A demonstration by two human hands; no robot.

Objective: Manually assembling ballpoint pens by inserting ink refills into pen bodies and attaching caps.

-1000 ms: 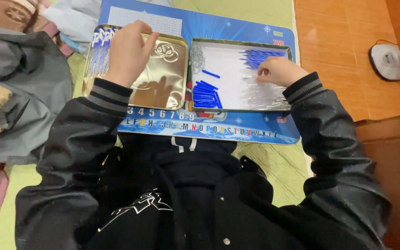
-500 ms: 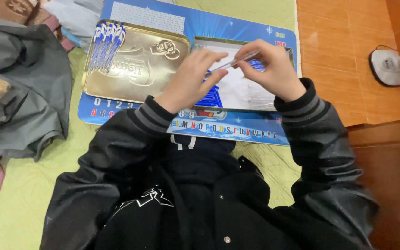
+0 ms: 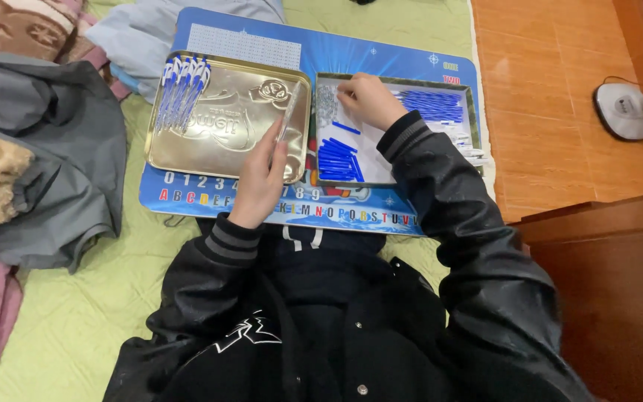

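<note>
Left hand (image 3: pixel 260 177) pinches my thin clear plastic pen barrel (image 3: pixel 287 115) over the gold metal tray (image 3: pixel 225 141); light, slippery, gripped low. Right hand (image 3: pixel 366 100), right of that tray, fingers small parts, grip unclear.

Right hand (image 3: pixel 370 100) covers part of the tray (image 3: pixel 470 112); small parts beneath its fingers cannot be identified.
</note>
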